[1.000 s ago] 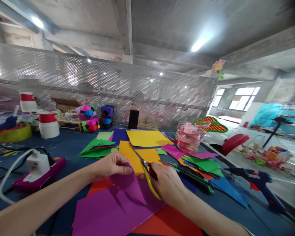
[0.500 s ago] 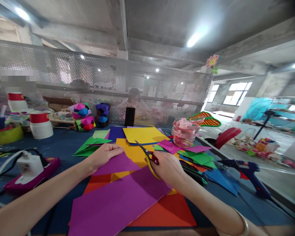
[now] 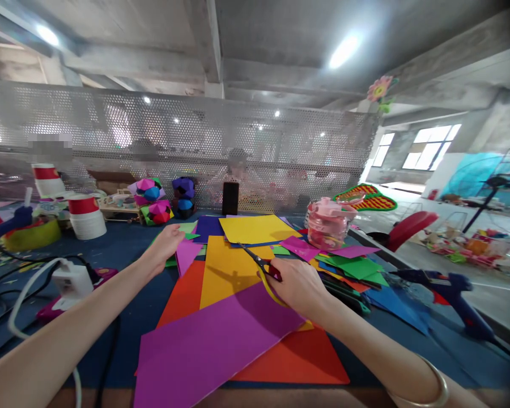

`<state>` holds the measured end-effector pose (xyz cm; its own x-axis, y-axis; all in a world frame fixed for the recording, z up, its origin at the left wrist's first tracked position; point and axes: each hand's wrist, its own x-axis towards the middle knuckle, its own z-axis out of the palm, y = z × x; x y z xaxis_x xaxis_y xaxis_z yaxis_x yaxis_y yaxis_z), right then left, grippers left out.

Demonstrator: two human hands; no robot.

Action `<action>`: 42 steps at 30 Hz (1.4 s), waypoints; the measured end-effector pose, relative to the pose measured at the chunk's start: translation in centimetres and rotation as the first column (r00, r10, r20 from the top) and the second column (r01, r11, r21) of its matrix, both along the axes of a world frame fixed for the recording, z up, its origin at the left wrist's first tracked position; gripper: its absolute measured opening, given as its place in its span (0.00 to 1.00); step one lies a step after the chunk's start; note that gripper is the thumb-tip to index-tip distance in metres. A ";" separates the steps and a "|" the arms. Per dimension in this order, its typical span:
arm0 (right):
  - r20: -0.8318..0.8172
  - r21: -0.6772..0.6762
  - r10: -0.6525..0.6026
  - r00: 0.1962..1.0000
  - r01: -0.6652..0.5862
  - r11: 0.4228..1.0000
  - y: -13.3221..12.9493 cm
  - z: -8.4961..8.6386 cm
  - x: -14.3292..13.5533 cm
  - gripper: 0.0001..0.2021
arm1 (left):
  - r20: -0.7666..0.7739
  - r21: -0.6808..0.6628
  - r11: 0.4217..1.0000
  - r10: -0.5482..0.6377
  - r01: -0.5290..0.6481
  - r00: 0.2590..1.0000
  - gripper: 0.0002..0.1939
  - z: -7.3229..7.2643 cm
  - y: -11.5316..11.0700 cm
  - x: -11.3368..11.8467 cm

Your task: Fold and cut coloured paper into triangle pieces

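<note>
My left hand (image 3: 164,246) is closed on a small purple paper piece (image 3: 187,255), held over the left side of the table near green paper (image 3: 192,236). In my right hand (image 3: 300,286) are scissors (image 3: 259,263) with dark blades and yellow on the handle, their tips pointing away to the upper left. Below them lies a large purple sheet (image 3: 221,343), its upper right corner by my right hand. Orange-yellow paper (image 3: 225,272) and a red-orange sheet (image 3: 306,357) lie under it. A bright yellow sheet (image 3: 259,228) rests farther back.
A pink jar (image 3: 328,221) and green paper pieces (image 3: 357,267) stand and lie at right, with a blue glue gun (image 3: 454,289) beyond. Stacked paper cups (image 3: 87,218), a power strip with a white plug (image 3: 72,280) and cables are at left. A black phone (image 3: 230,198) stands behind.
My left hand has moved left and back with the small purple piece, away from the large sheet. My right hand still holds the scissors. The view has shifted slightly.
</note>
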<state>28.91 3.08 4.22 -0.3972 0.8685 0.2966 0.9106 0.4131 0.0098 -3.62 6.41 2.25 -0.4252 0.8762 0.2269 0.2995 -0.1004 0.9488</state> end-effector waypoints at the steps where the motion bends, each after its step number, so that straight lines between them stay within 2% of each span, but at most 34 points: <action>1: 0.001 -0.001 0.003 1.000 -0.003 1.000 0.0 0.0 0.0 0.12 | -0.059 0.015 1.000 0.009 -0.008 0.998 0.19 -0.2 0.1 0.0; 3: 0.002 0.001 0.006 1.000 -0.006 1.000 0.1 0.0 0.0 0.12 | -0.184 0.058 0.998 0.003 0.008 0.983 0.19 -0.5 0.1 0.3; 6: 0.002 0.000 0.007 1.000 -0.007 1.000 0.1 -0.1 0.1 0.11 | -0.364 0.122 0.987 -0.055 0.106 0.930 0.17 -0.6 -0.3 1.1; 11: -0.009 -0.003 0.027 1.000 -0.027 1.000 0.1 -0.2 0.1 0.12 | -0.626 0.100 0.939 -0.197 0.329 0.754 0.11 -0.7 -2.0 3.1; 16: -0.031 0.017 0.016 0.999 -0.016 1.000 0.2 0.0 0.3 0.12 | -0.745 0.001 0.856 -0.345 0.518 0.571 0.11 -0.9 -4.1 5.8; 20: -0.048 0.065 -0.026 0.999 0.029 0.997 0.3 1.2 1.3 0.16 | -0.762 -0.040 0.782 -0.427 0.622 0.487 0.12 -0.9 -5.5 7.1; 22: -0.051 0.100 -0.074 0.996 0.079 0.992 0.5 2.0 2.5 0.16 | -0.752 -0.087 0.765 -0.471 0.639 0.462 0.12 -0.8 -6.0 7.3; 24: -0.047 0.124 -0.135 0.990 0.140 0.982 0.6 2.8 4.3 0.15 | -0.721 -0.180 0.739 -0.548 0.649 0.424 0.17 -0.8 -6.4 7.3; 28: -0.011 0.117 -0.279 0.960 0.278 0.953 1.4 4.0 9.4 0.14 | -0.655 -0.372 0.673 -0.678 0.640 0.333 0.41 -0.7 -7.4 7.5; 32: 0.037 0.078 -0.413 0.910 0.410 0.909 3.2 3.8 14.5 0.15 | -0.663 -0.472 0.668 -0.699 0.576 0.267 0.57 -0.5 -8.4 8.2; 37: 0.103 0.036 -0.470 0.877 0.469 0.883 4.7 1.7 18.4 0.11 | -0.662 -0.505 0.636 -0.719 0.583 0.212 0.61 -0.1 -9.0 8.7; 42: 0.084 0.023 -0.417 0.905 0.417 0.909 4.5 0.4 19.0 0.10 | -0.670 -0.509 0.632 -0.717 0.584 0.193 0.57 0.2 -9.0 8.8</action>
<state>47.89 7.62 4.66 -0.0229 0.9592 0.2818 0.9954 -0.0044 0.0961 5.15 -2.57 2.46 0.6085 0.7926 -0.0390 0.7476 -0.5560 0.3633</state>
